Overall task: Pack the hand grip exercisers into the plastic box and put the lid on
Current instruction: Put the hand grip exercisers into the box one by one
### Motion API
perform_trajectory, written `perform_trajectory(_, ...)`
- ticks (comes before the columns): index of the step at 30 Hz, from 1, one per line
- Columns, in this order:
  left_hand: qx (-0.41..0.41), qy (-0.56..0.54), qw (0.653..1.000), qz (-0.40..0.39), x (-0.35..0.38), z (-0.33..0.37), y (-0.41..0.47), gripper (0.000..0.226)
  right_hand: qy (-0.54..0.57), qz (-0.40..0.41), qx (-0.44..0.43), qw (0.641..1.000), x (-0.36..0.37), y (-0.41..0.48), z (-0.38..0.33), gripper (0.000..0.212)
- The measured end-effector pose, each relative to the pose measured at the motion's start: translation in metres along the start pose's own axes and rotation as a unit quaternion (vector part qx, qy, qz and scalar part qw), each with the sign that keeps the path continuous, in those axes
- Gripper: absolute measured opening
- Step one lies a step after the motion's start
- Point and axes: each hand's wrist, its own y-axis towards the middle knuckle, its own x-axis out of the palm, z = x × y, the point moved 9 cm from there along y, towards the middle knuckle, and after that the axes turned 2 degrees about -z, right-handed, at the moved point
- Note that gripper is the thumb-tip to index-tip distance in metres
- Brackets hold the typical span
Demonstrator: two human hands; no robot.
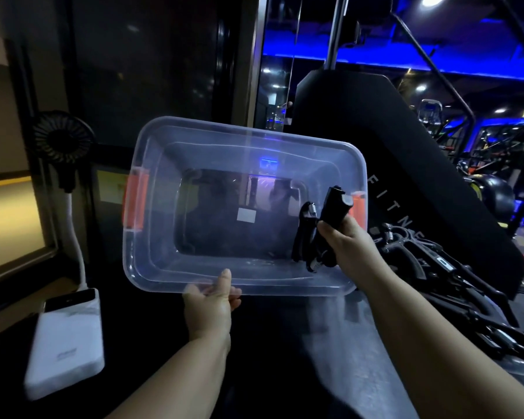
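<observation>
In the head view, one clear plastic box (161,252) is held tipped up with its open side toward the camera. It has two orange latches (135,202), one at each end. The left hand (209,306) pinches the near rim, thumb on top and fingers underneath. The right hand (345,243) has its fingers curled round black hand grip exercisers (333,210) at the box's right end; whether it holds one or two, I cannot tell. A tangled pile of more exercisers (436,267), too dark to count, lies on the desk (285,358) to the right. One white power bank (67,337) lies at the left.
</observation>
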Motion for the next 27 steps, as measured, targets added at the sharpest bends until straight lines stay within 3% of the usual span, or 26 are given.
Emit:
perform_trajectory(8, -0.003, -0.014, 1.0, -0.006, 0.0, -0.001, 0.003, 0.022, -0.119, 0.023, 0.108, 0.987, 0.034, 0.027, 0.03, 0.038)
perform_trajectory(20, 0.003, -0.019, 1.0, -0.007, 0.0, -0.004, 0.007, 0.019, -0.226, 0.029, 0.209, 0.951, 0.045, 0.056, 0.047, 0.045)
perform_trajectory(27, 0.014, -0.024, 1.0, -0.007, 0.001, -0.004, 0.008, 0.02, -0.254, 0.049, 0.195, 0.946, 0.05, 0.065, 0.052, 0.037)
